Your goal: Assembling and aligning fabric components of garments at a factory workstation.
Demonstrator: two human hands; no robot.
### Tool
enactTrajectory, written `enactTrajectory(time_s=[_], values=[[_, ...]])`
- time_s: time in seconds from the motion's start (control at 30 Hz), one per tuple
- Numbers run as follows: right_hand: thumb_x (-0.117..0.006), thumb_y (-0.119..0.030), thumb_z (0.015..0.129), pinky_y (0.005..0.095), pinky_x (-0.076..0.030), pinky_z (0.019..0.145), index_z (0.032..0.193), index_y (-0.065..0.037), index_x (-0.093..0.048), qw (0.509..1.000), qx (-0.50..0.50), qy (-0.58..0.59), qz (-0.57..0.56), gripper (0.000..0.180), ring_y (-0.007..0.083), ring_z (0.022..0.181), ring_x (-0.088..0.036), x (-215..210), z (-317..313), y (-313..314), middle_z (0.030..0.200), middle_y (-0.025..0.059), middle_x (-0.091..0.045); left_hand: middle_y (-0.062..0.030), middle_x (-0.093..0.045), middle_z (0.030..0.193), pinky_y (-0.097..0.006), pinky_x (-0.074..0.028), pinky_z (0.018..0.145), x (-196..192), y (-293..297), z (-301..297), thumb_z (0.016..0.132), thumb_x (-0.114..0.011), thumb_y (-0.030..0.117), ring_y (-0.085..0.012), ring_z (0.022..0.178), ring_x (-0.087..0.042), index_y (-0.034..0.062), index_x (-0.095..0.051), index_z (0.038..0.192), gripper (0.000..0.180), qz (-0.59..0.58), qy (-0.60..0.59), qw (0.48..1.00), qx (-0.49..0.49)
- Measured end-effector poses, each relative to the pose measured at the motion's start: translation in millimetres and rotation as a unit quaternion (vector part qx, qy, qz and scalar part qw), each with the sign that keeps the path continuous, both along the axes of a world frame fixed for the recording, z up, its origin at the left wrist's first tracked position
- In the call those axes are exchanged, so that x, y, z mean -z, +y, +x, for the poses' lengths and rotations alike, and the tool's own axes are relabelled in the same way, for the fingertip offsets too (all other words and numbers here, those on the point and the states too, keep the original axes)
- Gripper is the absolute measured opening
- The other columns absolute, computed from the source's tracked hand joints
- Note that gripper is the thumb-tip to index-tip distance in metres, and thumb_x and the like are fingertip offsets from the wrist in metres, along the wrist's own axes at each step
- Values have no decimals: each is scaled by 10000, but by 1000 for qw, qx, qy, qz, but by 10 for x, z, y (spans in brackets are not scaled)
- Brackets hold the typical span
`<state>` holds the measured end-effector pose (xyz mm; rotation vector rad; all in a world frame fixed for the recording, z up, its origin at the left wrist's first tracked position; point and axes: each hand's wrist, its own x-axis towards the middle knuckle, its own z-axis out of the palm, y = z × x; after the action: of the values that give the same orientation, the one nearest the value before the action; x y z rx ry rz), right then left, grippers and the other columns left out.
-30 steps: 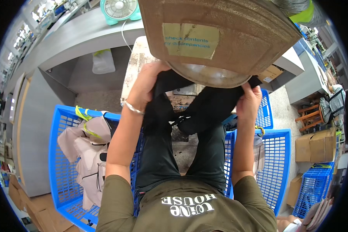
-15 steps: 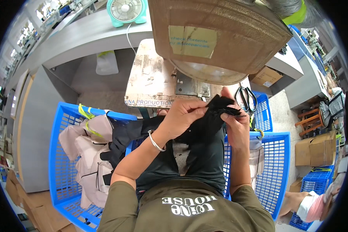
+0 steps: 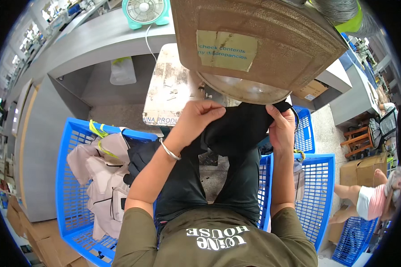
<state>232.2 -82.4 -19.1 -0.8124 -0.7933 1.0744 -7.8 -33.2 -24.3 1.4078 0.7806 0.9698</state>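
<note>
A piece of black cloth (image 3: 240, 131) is stretched between my two hands above my knees. My left hand (image 3: 195, 121) is closed, pinching its left upper edge between thumb and fingers. On the other side my right hand (image 3: 281, 127) is closed on the right upper corner, thumb on top. The cloth's far edge lies at the front of a worn whitish machine table (image 3: 167, 95), just under the brown machine housing (image 3: 272, 44) with its round rim. A dark scissor handle (image 3: 297, 116) shows partly beside my right hand.
Blue plastic baskets flank my legs: the left basket (image 3: 67, 178) holds pale and black garments (image 3: 107, 191), the right basket (image 3: 329, 187) some light cloth. A teal fan (image 3: 145, 11) stands on the grey bench (image 3: 98, 49). A person (image 3: 372, 200) is at the lower right.
The bunched black cloth is now spread flat between my hands. My left hand has moved left, my right hand slightly outward. The cloth now covers the scissors' place and the metal plate.
</note>
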Motion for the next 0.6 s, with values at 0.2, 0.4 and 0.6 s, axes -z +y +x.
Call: enactTrajectory(time_s=[0.2, 0.4, 0.6], values=[[-663, 31, 856, 324, -509, 890, 1087, 16, -649, 999, 28, 39, -23, 233, 203, 977, -658, 114, 18, 162, 1062, 118, -696, -54, -693, 845, -221, -502, 667, -142, 290, 10, 849, -686, 93, -91, 727, -616, -77, -701, 999, 227, -138, -30, 990, 14], [-651, 53, 849, 331, -509, 900, 1064, 27, -648, 998, 23, 55, -10, 216, 208, 981, -660, 90, 53, 215, 1064, 126, -697, -91, -711, 937, -235, -524, 753, -244, 381, -5, 838, -674, 53, -119, 808, -658, -87, -687, 1039, 245, -143, -92, 985, 24], [-636, 66, 853, 332, -513, 898, 1069, 30, -647, 998, 32, 48, -4, 220, 202, 979, -660, 103, 83, 241, 1067, 126, -697, -96, -687, 1083, -273, -494, 880, -366, 399, 1, 815, -692, 24, -155, 973, -635, -51, -654, 1134, 330, -106, -128, 985, 34]])
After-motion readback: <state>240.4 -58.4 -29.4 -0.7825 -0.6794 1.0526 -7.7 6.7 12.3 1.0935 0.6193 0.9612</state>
